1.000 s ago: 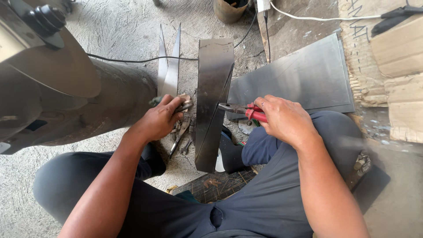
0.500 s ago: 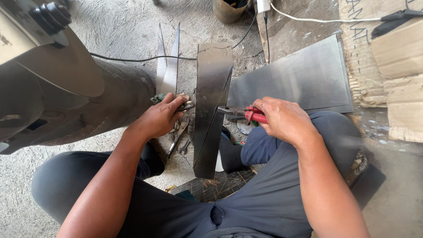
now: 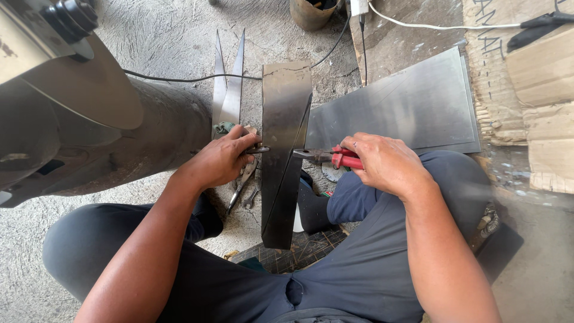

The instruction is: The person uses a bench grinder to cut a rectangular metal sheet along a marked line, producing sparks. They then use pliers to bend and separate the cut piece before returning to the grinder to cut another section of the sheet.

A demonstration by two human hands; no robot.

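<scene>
A long folded strip of dark sheet metal [image 3: 286,137] stands lengthwise between my knees. My left hand [image 3: 222,158] grips a dark metal tool at the strip's left edge. My right hand [image 3: 382,160] is closed on red-handled pliers [image 3: 338,157], whose jaws bite the strip's right edge at mid-height. Both hands press in from opposite sides.
A large rusty metal cylinder [image 3: 107,137] lies at the left. Two pointed metal offcuts [image 3: 228,84] and a flat steel sheet [image 3: 400,107] lie on the concrete floor. Loose pliers [image 3: 244,179] lie under my left hand. Cardboard [image 3: 538,84], cables and a can [image 3: 311,12] sit behind.
Both hands keep their grip on the strip. The view has shifted slightly; the strip stays in the same place between the hands.
</scene>
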